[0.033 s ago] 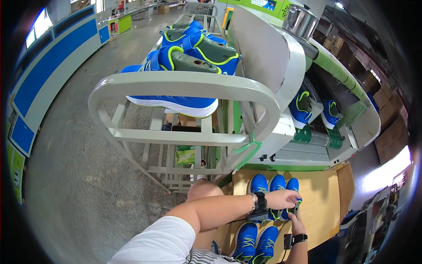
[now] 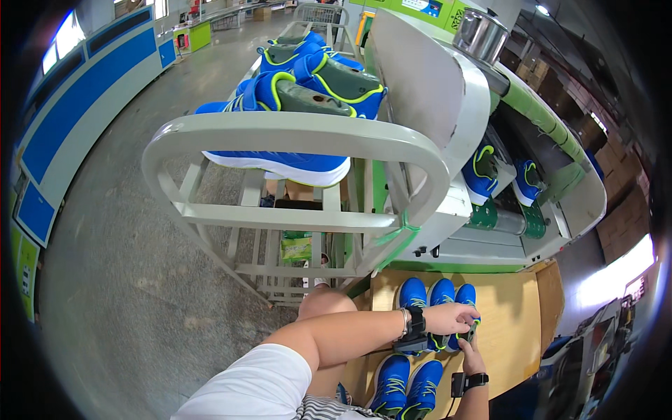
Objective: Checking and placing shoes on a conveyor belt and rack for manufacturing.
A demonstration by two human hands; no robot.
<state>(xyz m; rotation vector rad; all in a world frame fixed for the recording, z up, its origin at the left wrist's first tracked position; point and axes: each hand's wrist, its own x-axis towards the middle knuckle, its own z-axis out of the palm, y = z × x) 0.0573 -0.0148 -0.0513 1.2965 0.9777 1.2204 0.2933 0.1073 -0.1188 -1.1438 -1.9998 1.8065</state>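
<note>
A blue sneaker (image 2: 465,294) with yellow-green laces and lining stands at the right end of a row on the wooden table (image 2: 511,308). My left hand (image 2: 449,318) reaches across it, fingers bent at its collar and tongue. Behind its heel my right hand (image 2: 473,358) grips the same shoe, fingers partly hidden. A dark green shoe last shows in its opening. Left of it stand a middle sneaker (image 2: 441,289) and an outer sneaker (image 2: 411,290), both partly covered by my left hand and wrist. Closer to me are two more, a left sneaker (image 2: 392,381) and a right sneaker (image 2: 424,385).
A pale metal rack (image 2: 280,218) stands ahead, with several blue sneakers (image 2: 280,162) on top. Beyond the table is a conveyor machine (image 2: 455,241) with two sneakers at its mouth and a steel pot (image 2: 481,36) above. Blue-and-white cabinets (image 2: 105,91) line the left.
</note>
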